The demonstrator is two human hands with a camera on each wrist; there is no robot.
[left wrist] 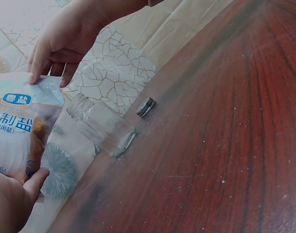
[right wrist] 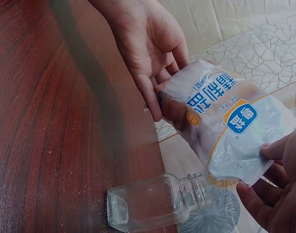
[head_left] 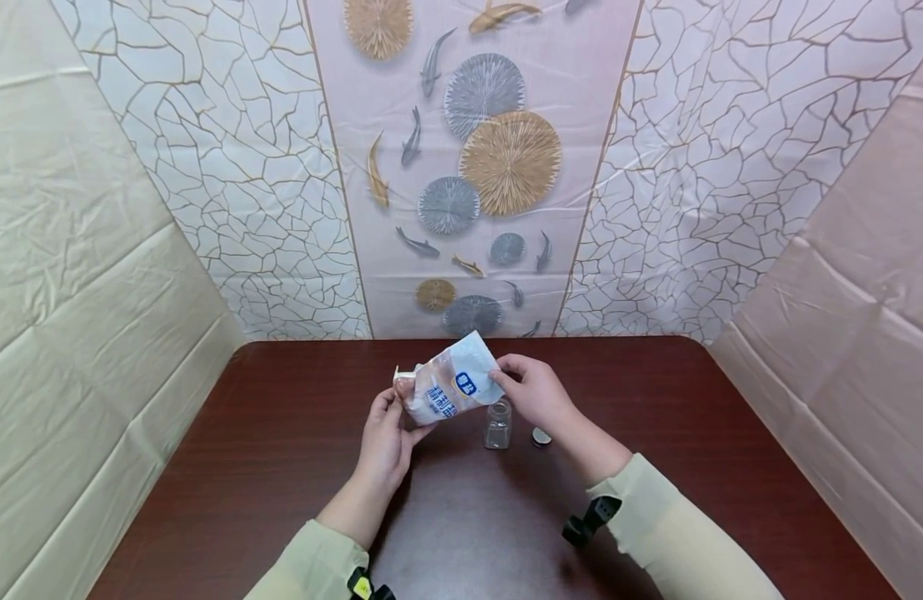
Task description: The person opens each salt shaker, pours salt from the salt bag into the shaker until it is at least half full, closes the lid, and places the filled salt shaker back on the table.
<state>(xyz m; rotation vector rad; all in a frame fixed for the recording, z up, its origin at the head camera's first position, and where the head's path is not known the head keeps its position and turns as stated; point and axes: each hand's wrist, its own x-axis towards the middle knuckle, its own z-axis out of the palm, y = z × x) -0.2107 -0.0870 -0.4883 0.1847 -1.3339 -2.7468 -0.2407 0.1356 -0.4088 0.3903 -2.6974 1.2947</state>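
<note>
A white and pinkish bag of salt point(head_left: 454, 379) with blue print is held up tilted over the table between both hands. My left hand point(head_left: 382, 442) grips its lower left end, the thumb along the underside. At the opposite end, my right hand point(head_left: 535, 392) pinches a corner between thumb and fingers. Just below that corner stands an uncapped clear glass jar point(head_left: 497, 429), its threaded mouth showing in the right wrist view. Whether the jar's whitish bottom is salt or thick glass, I cannot tell. A round metallic lid point(head_left: 541, 437) lies to the jar's right.
The dark red wooden table point(head_left: 281, 483) reaches back to a patterned cloth wall point(head_left: 461, 167). Pale cloth walls stand on both sides. White specks dot the tabletop near the jar in the wrist views.
</note>
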